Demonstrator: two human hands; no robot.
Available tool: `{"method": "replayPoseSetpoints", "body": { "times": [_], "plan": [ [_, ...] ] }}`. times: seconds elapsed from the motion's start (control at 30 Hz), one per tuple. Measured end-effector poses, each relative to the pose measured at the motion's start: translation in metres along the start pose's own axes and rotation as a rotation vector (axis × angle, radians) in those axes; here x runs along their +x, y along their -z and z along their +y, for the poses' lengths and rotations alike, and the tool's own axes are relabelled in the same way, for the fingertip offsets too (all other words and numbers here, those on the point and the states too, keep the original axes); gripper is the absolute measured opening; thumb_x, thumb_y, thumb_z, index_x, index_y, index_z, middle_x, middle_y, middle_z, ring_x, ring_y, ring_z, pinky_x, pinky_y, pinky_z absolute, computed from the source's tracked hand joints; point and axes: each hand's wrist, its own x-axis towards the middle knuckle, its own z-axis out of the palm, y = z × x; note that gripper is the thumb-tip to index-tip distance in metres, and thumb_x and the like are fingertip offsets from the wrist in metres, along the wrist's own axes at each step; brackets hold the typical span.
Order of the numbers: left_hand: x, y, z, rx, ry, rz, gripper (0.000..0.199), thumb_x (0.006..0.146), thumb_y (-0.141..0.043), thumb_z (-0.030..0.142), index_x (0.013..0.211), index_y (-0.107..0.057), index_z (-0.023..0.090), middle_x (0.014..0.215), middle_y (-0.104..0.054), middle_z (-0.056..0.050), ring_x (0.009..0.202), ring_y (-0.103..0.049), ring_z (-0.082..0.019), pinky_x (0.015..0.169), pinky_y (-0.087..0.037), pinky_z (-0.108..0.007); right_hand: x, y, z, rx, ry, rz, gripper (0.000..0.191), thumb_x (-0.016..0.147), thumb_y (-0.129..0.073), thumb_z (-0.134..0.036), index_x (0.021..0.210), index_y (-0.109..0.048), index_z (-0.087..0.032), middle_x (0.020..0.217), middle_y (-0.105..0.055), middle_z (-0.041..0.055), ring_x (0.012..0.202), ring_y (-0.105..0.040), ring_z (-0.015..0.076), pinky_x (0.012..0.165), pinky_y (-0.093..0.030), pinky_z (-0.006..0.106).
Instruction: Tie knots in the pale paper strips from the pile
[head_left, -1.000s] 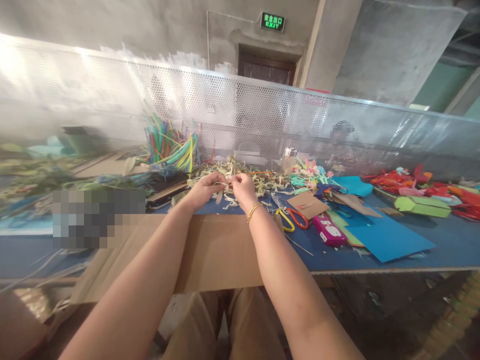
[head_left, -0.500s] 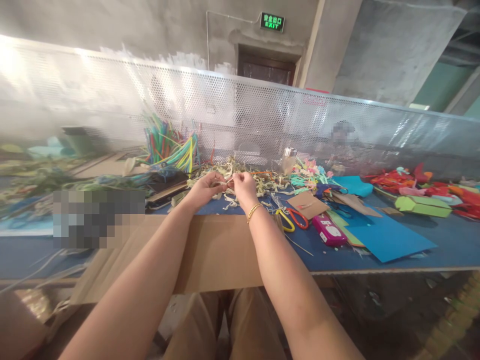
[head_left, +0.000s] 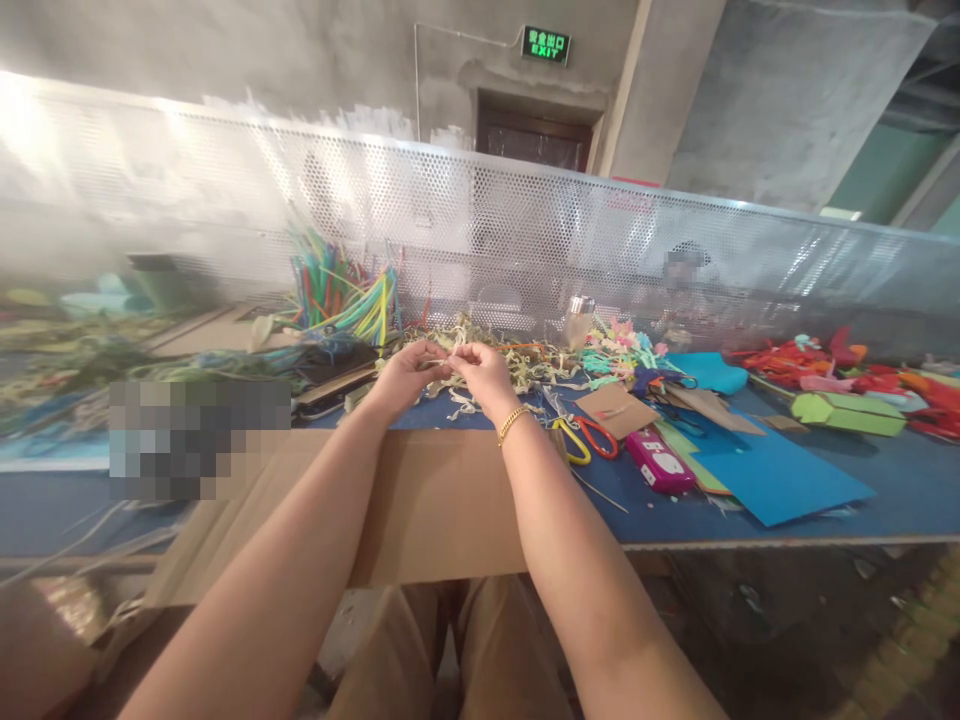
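Note:
My left hand (head_left: 411, 378) and my right hand (head_left: 481, 374) meet fingertip to fingertip above the table. Both are pinched closed on a small pale thing between them, too small to make out. Behind and below them lies a heap of pale green, curled strips (head_left: 536, 365). A brown cardboard sheet (head_left: 442, 510) lies under my forearms. Just right of my right wrist, which wears a gold chain bracelet (head_left: 511, 425), are scissors with yellow and red handles (head_left: 596, 438).
A purple box (head_left: 658, 461) and blue paper sheets (head_left: 780, 470) lie to the right, with a green folded paper piece (head_left: 847, 412) beyond. Colourful pipe cleaners (head_left: 345, 285) stand at the back left. A jar (head_left: 578, 320) stands near the perforated metal screen (head_left: 435, 230).
My right hand has turned slightly, its fingers now reaching flatter toward the left fingertips. My left hand stays almost in place, and the things on the table have not moved.

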Motion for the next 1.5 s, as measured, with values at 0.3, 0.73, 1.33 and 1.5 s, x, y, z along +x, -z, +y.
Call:
{"method": "replayPoseSetpoints", "body": {
  "times": [0.3,0.73,1.33,1.5],
  "plan": [
    [-0.0008,0.0003,-0.0015,-0.129,0.064,-0.016,0.032,0.065,-0.076,0.035,0.089,-0.064,0.017,0.070,-0.062,0.000,0.062,-0.057,-0.012,0.064,-0.046,-0.027,0.0034,0.0022,0.0038,-0.013,0.022,0.067,0.010,0.073,-0.061,-0.028,0.071,-0.058,-0.018,0.067,-0.061,-0.0029,0.062,-0.055,0.0096,0.066,-0.046,0.022],
    [-0.0008,0.0021,-0.0004,-0.113,0.076,-0.027,0.029,0.066,-0.076,0.035,0.085,-0.064,0.016,0.071,-0.064,-0.002,0.063,-0.058,-0.013,0.062,-0.046,-0.027,0.0034,0.0008,0.0050,0.042,-0.016,0.052,0.009,0.071,-0.063,-0.026,0.072,-0.059,-0.018,0.064,-0.059,-0.0036,0.059,-0.055,0.0095,0.064,-0.046,0.023],
    [0.0001,0.0034,-0.0031,-0.051,0.062,0.046,0.034,0.063,-0.077,0.039,0.083,-0.065,0.015,0.069,-0.064,-0.002,0.059,-0.055,-0.012,0.058,-0.041,-0.025,0.0027,0.0012,0.0023,0.083,-0.032,0.027,0.007,0.068,-0.064,-0.019,0.069,-0.058,-0.018,0.063,-0.058,-0.0042,0.058,-0.053,0.0083,0.061,-0.043,0.021],
    [-0.0018,0.0042,0.0003,0.006,0.048,0.062,0.029,0.063,-0.077,0.034,0.080,-0.064,0.015,0.067,-0.062,-0.001,0.059,-0.053,-0.011,0.055,-0.039,-0.023,0.0024,0.0007,0.0024,0.067,-0.039,-0.006,0.005,0.069,-0.063,-0.019,0.069,-0.059,-0.018,0.065,-0.060,-0.0035,0.059,-0.054,0.0089,0.062,-0.045,0.022]
  ]
}}
